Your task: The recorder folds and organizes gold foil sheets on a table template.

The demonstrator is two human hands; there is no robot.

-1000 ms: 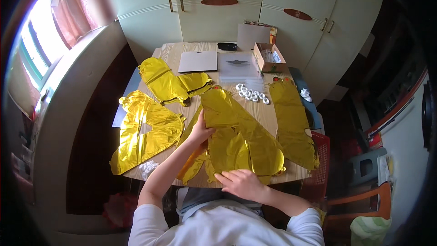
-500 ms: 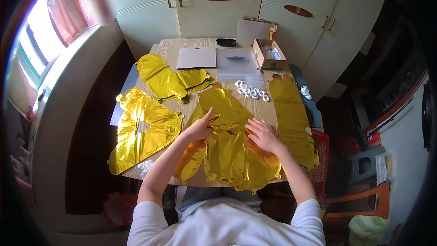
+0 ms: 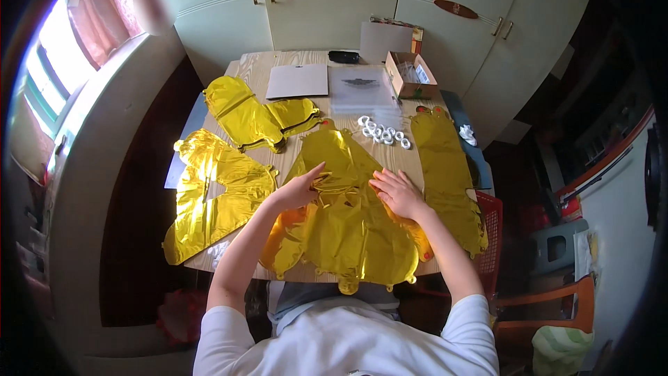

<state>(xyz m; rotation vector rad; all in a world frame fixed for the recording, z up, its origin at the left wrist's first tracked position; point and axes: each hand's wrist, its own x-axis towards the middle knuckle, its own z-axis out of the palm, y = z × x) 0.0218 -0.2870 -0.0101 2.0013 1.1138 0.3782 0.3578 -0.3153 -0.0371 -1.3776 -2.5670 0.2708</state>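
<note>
Both my hands rest on a flat gold foil balloon [image 3: 358,237] in the middle of the table, whose lower end hangs past the near edge. My left hand [image 3: 299,191] is on its left side, one finger stretched up and away, beside creased foil; its other fingertips are partly hidden. My right hand [image 3: 399,195] lies palm down on the right side, fingers extended over the foil's edge. Other uninflated gold foil balloons lie around: a bent one [image 3: 254,115] at the far left, a notched one [image 3: 223,198] at near left and a long one [image 3: 445,174] at the right.
Several white ribbon rolls [image 3: 384,132] sit beyond my right hand. Farther back are a white card [image 3: 298,82], clear plastic sleeves [image 3: 362,90], a black item [image 3: 344,57] and an open box [image 3: 412,76]. A red plastic basket chair [image 3: 490,223] stands at the right edge.
The middle balloon's lower part has shifted left and lies straighter. My hands have moved slightly left with it, staying on the foil. The whole view has shifted a little.
</note>
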